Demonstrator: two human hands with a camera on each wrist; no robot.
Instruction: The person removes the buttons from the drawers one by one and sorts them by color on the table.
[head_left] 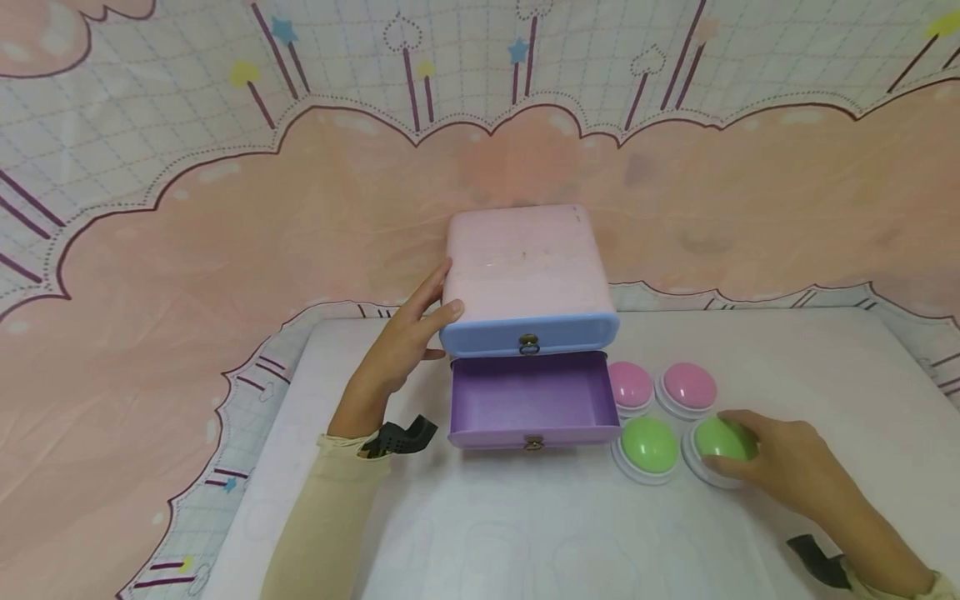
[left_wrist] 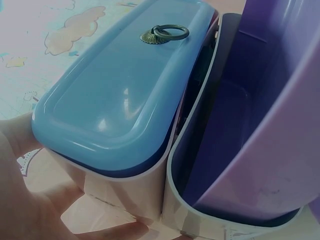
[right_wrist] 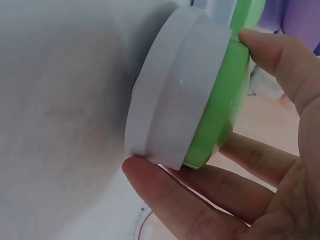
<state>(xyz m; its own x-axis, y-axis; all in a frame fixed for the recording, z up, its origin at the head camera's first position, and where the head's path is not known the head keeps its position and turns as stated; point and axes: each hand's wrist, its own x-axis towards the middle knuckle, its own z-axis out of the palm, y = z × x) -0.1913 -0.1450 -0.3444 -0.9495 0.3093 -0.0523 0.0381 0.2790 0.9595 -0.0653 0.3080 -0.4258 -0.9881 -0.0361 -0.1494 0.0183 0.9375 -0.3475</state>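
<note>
Okay, hands are well apart, each on its own thing. Left hand (head_left: 401,346) lies against the near side of the pink drawer box (head_left: 532,258), thumb at the top edge by the front corner, other fingers extended along the side wall. It isn't wrapped round anything; can't tell how hard it presses.

Just beside the left hand's thumb: blue drawer (head_left: 487,335), closed, with a metal ring pull (head_left: 529,344). Below it, between both hands, purple drawer (head_left: 532,392) stands out from the box, interior facing up, own pull on the front.

Right hand (head_left: 787,458) is clamped on a green-domed disc (head_left: 723,440): thumb on one edge, fingers curled round the opposite edge and the white base. Can't tell whether that base touches the desk (head_left: 487,525).

Toward the left hand from that grip, second green-domed disc (head_left: 649,444) sits just beside the held one, near the purple drawer's corner. Beyond the right hand, farther from the person, two pink-domed ones: right pink disc (head_left: 690,386), and left pink disc (head_left: 631,385), partly hidden by the drawer edge.

Patterned cloth (head_left: 375,208) hangs beyond both hands. Left sleeve (head_left: 326,517) is pale, with a black strap (head_left: 408,436) at the wrist.
</note>
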